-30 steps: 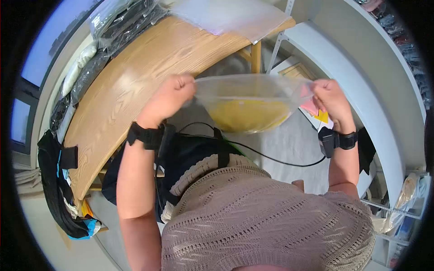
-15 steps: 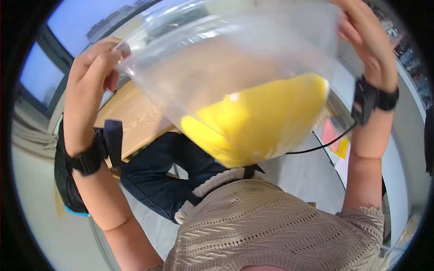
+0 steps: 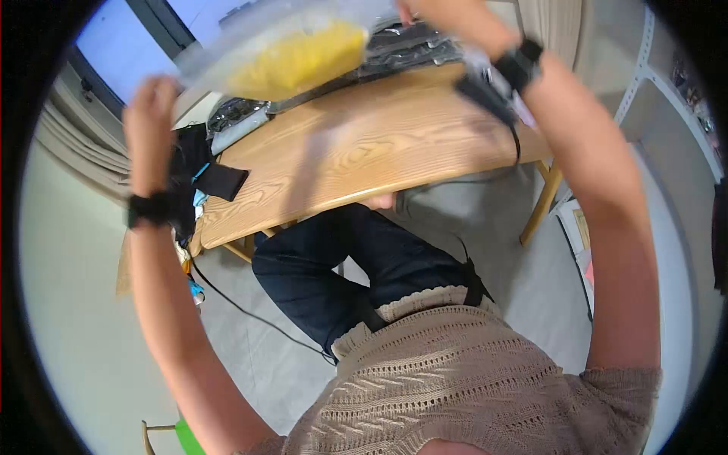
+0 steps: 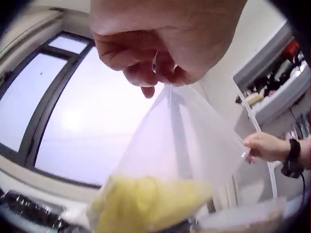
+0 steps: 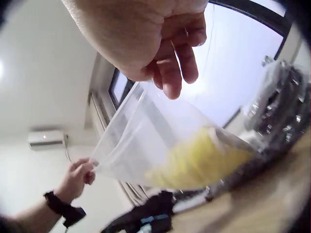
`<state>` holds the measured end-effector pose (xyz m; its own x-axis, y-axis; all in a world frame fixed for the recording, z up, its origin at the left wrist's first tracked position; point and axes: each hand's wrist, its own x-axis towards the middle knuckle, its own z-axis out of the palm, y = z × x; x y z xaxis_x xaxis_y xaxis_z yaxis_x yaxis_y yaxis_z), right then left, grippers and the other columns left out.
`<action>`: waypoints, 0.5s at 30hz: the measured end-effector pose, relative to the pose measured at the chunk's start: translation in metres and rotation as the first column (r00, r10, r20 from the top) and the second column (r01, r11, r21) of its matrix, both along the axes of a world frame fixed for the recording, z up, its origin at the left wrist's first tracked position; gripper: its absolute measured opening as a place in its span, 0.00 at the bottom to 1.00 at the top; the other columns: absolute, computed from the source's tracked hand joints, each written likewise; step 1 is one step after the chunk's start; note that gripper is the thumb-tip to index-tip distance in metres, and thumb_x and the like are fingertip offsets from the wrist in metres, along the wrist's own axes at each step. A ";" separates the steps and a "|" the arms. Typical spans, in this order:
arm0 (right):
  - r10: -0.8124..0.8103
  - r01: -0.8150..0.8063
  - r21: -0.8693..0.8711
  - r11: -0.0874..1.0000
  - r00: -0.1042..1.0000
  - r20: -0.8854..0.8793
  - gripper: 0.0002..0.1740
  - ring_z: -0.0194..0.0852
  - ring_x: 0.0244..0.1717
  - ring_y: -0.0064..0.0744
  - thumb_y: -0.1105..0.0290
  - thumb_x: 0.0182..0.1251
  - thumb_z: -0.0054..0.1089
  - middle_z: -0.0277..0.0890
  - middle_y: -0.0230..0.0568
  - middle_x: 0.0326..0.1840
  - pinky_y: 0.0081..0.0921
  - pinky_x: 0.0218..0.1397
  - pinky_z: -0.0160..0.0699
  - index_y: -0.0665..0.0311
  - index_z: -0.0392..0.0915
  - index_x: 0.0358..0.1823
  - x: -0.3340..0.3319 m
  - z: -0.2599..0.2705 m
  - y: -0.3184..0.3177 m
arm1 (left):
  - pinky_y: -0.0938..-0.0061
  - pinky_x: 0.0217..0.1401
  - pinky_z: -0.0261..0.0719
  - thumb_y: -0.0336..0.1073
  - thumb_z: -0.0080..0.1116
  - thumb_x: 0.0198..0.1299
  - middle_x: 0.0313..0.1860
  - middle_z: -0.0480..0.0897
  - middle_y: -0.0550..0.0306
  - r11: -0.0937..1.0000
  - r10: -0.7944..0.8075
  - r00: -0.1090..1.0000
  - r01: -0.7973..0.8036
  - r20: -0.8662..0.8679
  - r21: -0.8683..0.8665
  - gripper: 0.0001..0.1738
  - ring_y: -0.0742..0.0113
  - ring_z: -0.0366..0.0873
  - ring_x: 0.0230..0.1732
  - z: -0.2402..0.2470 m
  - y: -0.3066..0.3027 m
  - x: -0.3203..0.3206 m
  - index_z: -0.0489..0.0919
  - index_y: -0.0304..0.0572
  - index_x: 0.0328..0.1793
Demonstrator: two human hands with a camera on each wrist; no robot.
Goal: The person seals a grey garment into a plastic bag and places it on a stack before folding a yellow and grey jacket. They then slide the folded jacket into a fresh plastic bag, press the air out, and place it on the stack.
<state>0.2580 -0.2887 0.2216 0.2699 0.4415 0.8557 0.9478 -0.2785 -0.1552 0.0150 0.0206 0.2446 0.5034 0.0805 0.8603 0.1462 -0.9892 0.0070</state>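
A clear plastic bag (image 4: 194,131) hangs stretched between both hands, with a soft yellow bundle (image 5: 204,160) in its lower part. My left hand (image 3: 150,117) pinches one top corner, and the fingers curl over it in the left wrist view. At the opposite corner, my right hand (image 3: 455,23) holds the bag between thumb and fingers, with some fingers hanging loosely in the right wrist view. Up in front of the window, the bag is blurred and tilted in the head view. The yellow bundle (image 3: 303,61) shows through the plastic.
Below the bag lies a wooden table (image 3: 364,152). Packed items in shiny dark plastic (image 5: 282,102) line its window side. A dark cloth (image 3: 189,152) hangs at the left end, and white shelving (image 3: 660,98) stands at the right.
The bag has gone from low over the floor, up close to the head camera, then forward over the table toward the window. Both hands have kept hold of its corners.
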 end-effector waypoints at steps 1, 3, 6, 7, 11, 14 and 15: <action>0.030 -0.033 -0.054 0.998 0.998 -0.052 0.18 0.73 0.22 0.35 0.59 0.67 0.47 0.75 0.40 0.19 0.34 0.29 0.71 0.63 0.77 0.26 -0.006 -0.045 -0.003 | 0.68 0.40 0.73 0.35 0.50 0.65 0.33 0.78 0.48 0.993 -0.076 0.996 0.080 -0.045 0.092 0.11 0.56 0.75 0.35 -0.036 -0.005 -0.007 0.79 0.35 0.41; 0.069 -0.089 -0.184 0.979 0.991 -0.110 0.17 0.74 0.26 0.37 0.60 0.70 0.45 0.76 0.41 0.22 0.35 0.33 0.72 0.64 0.76 0.31 -0.029 -0.116 -0.012 | 0.62 0.34 0.72 0.31 0.55 0.55 0.28 0.77 0.43 0.979 -0.192 0.976 0.198 -0.100 0.046 0.05 0.45 0.74 0.30 -0.117 -0.010 -0.016 0.76 0.36 0.31; 0.164 -0.196 -0.315 0.929 0.978 -0.126 0.14 0.74 0.31 0.52 0.61 0.65 0.52 0.76 0.50 0.27 0.44 0.36 0.70 0.63 0.77 0.29 -0.030 -0.223 -0.028 | 0.61 0.32 0.72 0.32 0.56 0.54 0.24 0.73 0.45 0.937 -0.292 0.878 0.181 -0.380 -0.300 0.07 0.46 0.74 0.28 -0.217 -0.031 -0.045 0.73 0.37 0.28; 0.035 -0.199 -0.451 0.870 0.938 -0.346 0.12 0.73 0.34 0.49 0.63 0.64 0.54 0.75 0.49 0.28 0.43 0.38 0.69 0.63 0.78 0.30 -0.041 -0.224 -0.036 | 0.62 0.31 0.71 0.34 0.56 0.54 0.23 0.71 0.45 0.915 -0.367 0.834 0.243 -0.413 -0.322 0.09 0.47 0.72 0.26 -0.241 -0.025 -0.054 0.71 0.37 0.26; 0.026 -0.246 -0.404 0.881 0.878 -0.479 0.12 0.74 0.37 0.48 0.62 0.62 0.57 0.76 0.49 0.31 0.43 0.41 0.70 0.66 0.78 0.32 -0.038 -0.232 -0.054 | 0.63 0.33 0.72 0.37 0.64 0.48 0.26 0.74 0.49 0.865 -0.349 0.838 0.115 -0.420 -0.488 0.13 0.48 0.74 0.29 -0.250 -0.019 -0.081 0.71 0.39 0.33; 0.042 -0.170 -0.250 0.953 0.894 -0.447 0.15 0.75 0.43 0.51 0.64 0.60 0.58 0.77 0.51 0.39 0.41 0.48 0.72 0.65 0.76 0.45 -0.022 -0.233 -0.045 | 0.60 0.58 0.71 0.29 0.63 0.47 0.55 0.74 0.41 0.960 -0.214 0.889 0.117 -0.404 -0.253 0.33 0.43 0.72 0.58 -0.249 -0.002 -0.064 0.66 0.38 0.63; -0.006 -0.130 -0.316 0.940 0.918 -0.396 0.20 0.73 0.49 0.52 0.66 0.59 0.59 0.75 0.52 0.48 0.40 0.53 0.71 0.64 0.72 0.53 -0.018 -0.230 -0.037 | 0.61 0.67 0.64 0.27 0.64 0.46 0.65 0.68 0.41 0.961 -0.234 0.889 0.152 -0.394 -0.229 0.40 0.43 0.65 0.66 -0.249 0.005 -0.053 0.61 0.37 0.68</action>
